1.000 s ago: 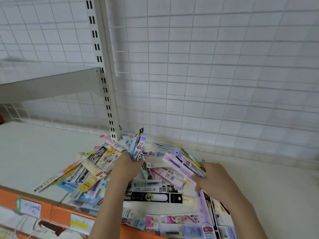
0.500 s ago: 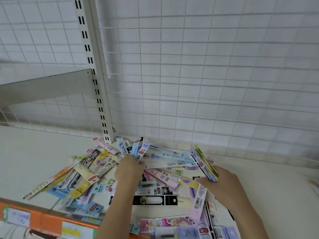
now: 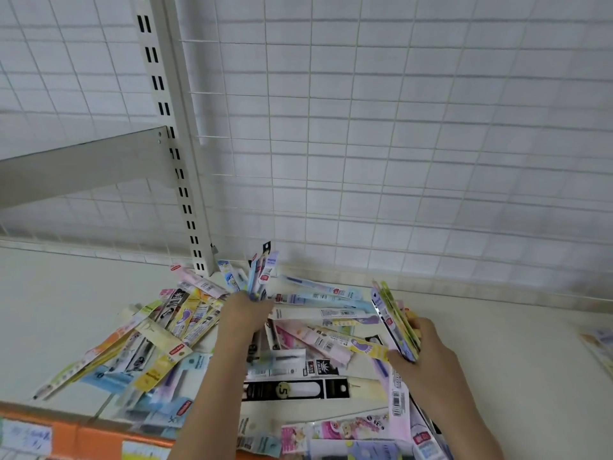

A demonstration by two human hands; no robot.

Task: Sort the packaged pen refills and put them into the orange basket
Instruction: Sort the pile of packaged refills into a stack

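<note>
A loose heap of packaged pen refills point(image 3: 298, 346) in many colours lies on the cream shelf point(image 3: 59, 293). My left hand point(image 3: 243, 318) is shut on a small fan of refill packs point(image 3: 262, 270) that stick up toward the back wall. My right hand point(image 3: 428, 356) grips a stacked bundle of refill packs point(image 3: 394, 320) held on edge at the heap's right side. A long black pack point(image 3: 295, 390) lies flat between my forearms. No orange basket shows in the view.
An orange shelf edge point(image 3: 86, 436) with price labels runs along the bottom left. A slotted upright post point(image 3: 175, 154) and a grey bracket point(image 3: 79, 164) stand behind the heap. White wire grid covers the back wall. More packs point(image 3: 597, 346) lie at the far right.
The view has shifted a little. My right hand with its bundle has moved rightward and lower beside the heap. My left hand keeps its fan of packs upright.
</note>
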